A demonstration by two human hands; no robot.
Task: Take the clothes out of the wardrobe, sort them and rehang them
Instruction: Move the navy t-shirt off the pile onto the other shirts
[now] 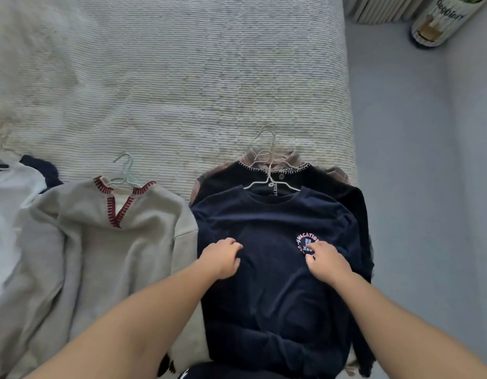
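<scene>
Both bare forearms enter from the bottom edge and converge toward centre, extended forward and down. Left hand (223,258): back of hand up, fingers curled at the knuckles, fingertips pressed down and bunched as in a pinch; thumb hidden under the hand. Right hand (325,259): back of hand up, fingers bent, tips pointing toward the left hand and pressed down; thumb tucked below the index finger. Hands level with each other, apart, wrists straight. Whether either actually pinches cloth cannot be made out.
</scene>
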